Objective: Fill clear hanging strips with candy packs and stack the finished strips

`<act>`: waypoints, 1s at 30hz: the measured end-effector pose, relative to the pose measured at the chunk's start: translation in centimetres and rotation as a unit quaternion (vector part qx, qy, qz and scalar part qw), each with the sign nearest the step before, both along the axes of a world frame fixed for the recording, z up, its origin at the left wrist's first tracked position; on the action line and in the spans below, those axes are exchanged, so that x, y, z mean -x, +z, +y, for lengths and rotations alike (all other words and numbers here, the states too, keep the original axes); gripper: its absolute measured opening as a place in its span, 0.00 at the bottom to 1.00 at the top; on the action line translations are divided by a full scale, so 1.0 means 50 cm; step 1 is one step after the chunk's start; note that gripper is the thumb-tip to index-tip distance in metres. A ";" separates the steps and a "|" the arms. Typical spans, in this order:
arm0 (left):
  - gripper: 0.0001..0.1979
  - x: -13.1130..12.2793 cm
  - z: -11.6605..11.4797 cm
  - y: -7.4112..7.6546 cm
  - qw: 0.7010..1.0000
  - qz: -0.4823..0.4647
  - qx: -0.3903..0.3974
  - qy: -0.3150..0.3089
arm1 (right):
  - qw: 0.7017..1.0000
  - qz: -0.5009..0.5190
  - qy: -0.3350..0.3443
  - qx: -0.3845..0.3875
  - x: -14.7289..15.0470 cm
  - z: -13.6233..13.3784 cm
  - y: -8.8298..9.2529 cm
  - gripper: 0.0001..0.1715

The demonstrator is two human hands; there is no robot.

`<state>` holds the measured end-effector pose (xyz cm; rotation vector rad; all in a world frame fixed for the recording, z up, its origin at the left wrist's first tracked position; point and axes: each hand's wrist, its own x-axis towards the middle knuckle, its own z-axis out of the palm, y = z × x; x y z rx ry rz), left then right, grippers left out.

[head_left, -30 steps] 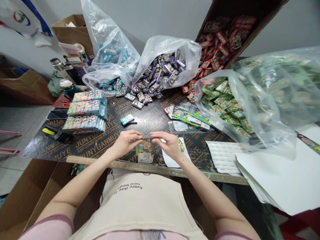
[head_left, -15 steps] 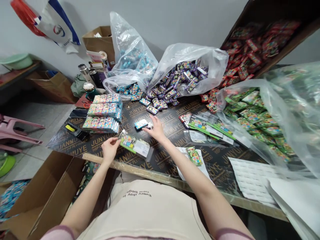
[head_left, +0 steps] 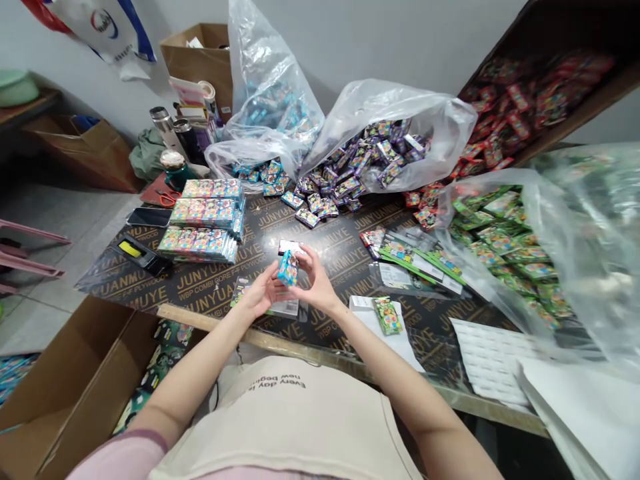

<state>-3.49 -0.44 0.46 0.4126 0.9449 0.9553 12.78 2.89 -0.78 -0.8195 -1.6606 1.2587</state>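
Note:
A small blue printed box stands tilted between my two hands above the table. My right hand grips it from the right, thumb below and fingers above. My left hand closes on its left side with curled fingers. Just behind the box, a small dark pack with a white face lies on the table, partly covered by my right fingers. Beneath my hands is a flat clear pouch with a green printed card, mostly hidden by the left hand.
Stacks of wrapped multi-packs stand left, beside a tape dispenser. Behind are plastic bags spilling blue packs and purple packs. Green packs and flat pouches lie right. An open carton sits below the table edge.
My right hand has lifted the blue box off the dark pack and brought it nearer. My left hand has let go of the pouch and moved right to the box.

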 end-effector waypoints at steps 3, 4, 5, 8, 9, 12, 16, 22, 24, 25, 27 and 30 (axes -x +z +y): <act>0.21 -0.037 0.005 0.009 0.997 -0.054 0.026 -0.038 | 1.000 -0.006 0.005 0.002 -0.039 -0.039 0.019 0.56; 0.20 -0.047 0.004 0.011 0.997 -0.060 0.030 -0.043 | 1.000 -0.016 0.008 0.003 -0.051 -0.047 0.023 0.57; 0.20 -0.054 0.003 0.013 0.997 -0.061 0.031 -0.045 | 0.999 -0.032 0.009 0.000 -0.061 -0.053 0.026 0.57; 0.23 -0.070 -0.001 0.014 0.999 -0.023 0.007 -0.032 | 0.994 -0.101 0.001 -0.041 -0.086 -0.066 0.032 0.57; 0.25 -0.073 -0.002 0.013 1.000 0.000 -0.005 -0.030 | 0.990 -0.123 -0.003 -0.064 -0.092 -0.070 0.034 0.57; 0.26 -0.070 -0.008 0.008 0.994 0.082 -0.042 -0.051 | 0.973 -0.188 0.001 -0.132 -0.106 -0.076 0.039 0.53; 0.38 -0.036 -0.017 -0.004 0.936 0.271 -0.191 -0.118 | 0.954 -0.249 -0.030 -0.164 -0.127 -0.070 0.026 0.47; 0.53 0.031 -0.035 -0.053 0.615 0.579 -0.431 -0.318 | 0.921 -0.351 -0.059 -0.160 -0.158 -0.074 -0.035 0.48; 0.53 0.037 -0.036 -0.067 0.587 0.606 -0.431 -0.319 | 0.910 -0.378 -0.052 -0.163 -0.153 -0.086 -0.047 0.48; 0.54 0.038 -0.036 -0.070 0.588 0.611 -0.432 -0.308 | 0.907 -0.384 -0.051 -0.164 -0.149 -0.091 -0.051 0.48; 0.56 0.038 -0.033 -0.068 0.602 0.605 -0.439 -0.281 | 0.911 -0.375 -0.046 -0.163 -0.141 -0.097 -0.055 0.47; 0.57 0.035 -0.029 -0.053 0.634 0.572 -0.450 -0.261 | 0.938 -0.313 -0.012 -0.146 -0.135 -0.093 -0.056 0.49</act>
